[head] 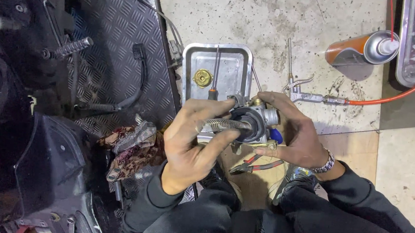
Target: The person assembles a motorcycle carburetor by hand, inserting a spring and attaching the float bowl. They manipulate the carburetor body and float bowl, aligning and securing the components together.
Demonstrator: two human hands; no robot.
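Stained concrete floor below: over a metal tray (194, 58), the left hand (194, 137) pinches a coil spring (224, 124) into a carburetor (257, 119) that the right hand (295, 131) grips.

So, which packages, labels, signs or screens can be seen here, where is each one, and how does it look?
Orange and silver metal spray can: lying on its side on the concrete floor, upper right; cylinder with an orange label band, white nozzle end, print too small to tell.
No signs or screens in view.
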